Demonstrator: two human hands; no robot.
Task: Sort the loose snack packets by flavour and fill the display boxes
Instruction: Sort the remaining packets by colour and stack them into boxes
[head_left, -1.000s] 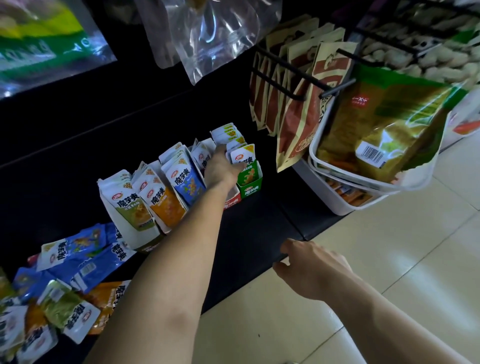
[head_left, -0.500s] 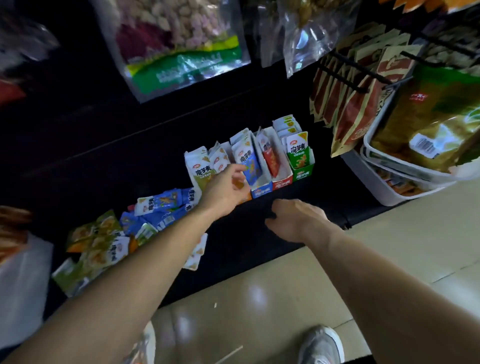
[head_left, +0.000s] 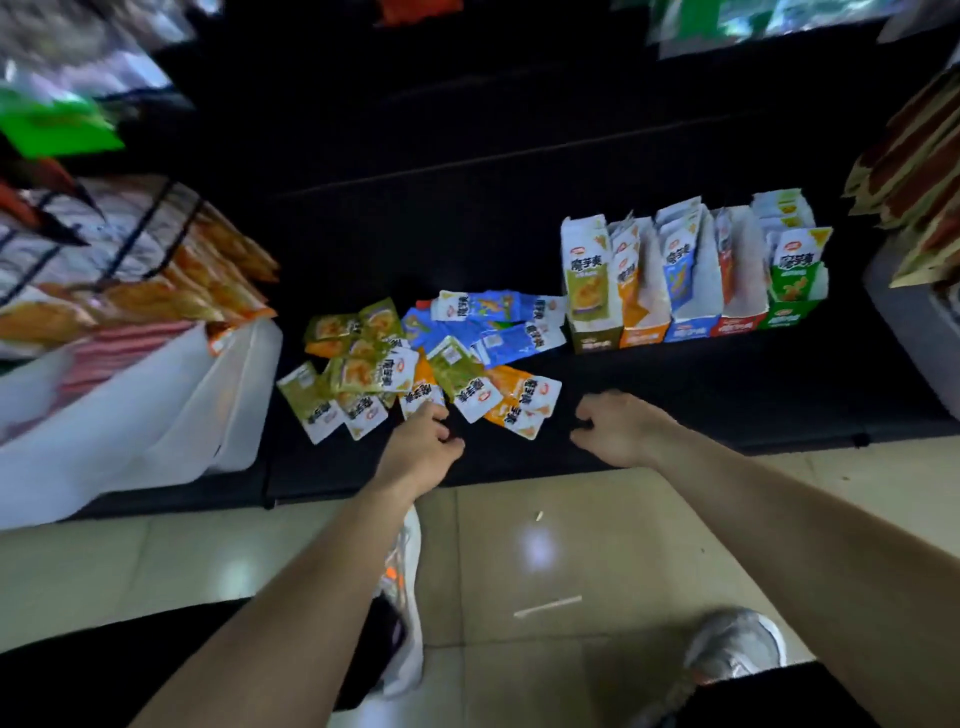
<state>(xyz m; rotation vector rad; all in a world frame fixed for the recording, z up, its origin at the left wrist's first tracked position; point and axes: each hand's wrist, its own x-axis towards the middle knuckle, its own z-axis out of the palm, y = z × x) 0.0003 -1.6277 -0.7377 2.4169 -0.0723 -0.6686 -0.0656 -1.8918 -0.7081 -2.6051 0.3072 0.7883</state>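
Note:
Loose snack packets (head_left: 431, 358) in olive-green, orange and blue lie in a heap on the low black shelf (head_left: 675, 405). To their right stands a row of display boxes (head_left: 691, 327), olive, orange, blue, red and green, with packets upright in them. My left hand (head_left: 421, 447) is at the heap's near edge, its loosely curled fingers touching an orange-and-white packet (head_left: 422, 399); no grip shows. My right hand (head_left: 615, 428) hovers over the shelf's front right of the heap, fingers loosely curled, holding nothing.
A white plastic tub (head_left: 156, 415) with bagged snacks sits left of the heap. Brown hanging bags (head_left: 914, 208) and a white bin (head_left: 909, 332) crowd the right end. My shoes (head_left: 732, 647) stand on the tiled floor below the shelf edge.
My left hand has come back from the display boxes to the heap's near edge. The right hand shifted right over the shelf front. My view swung left and down.

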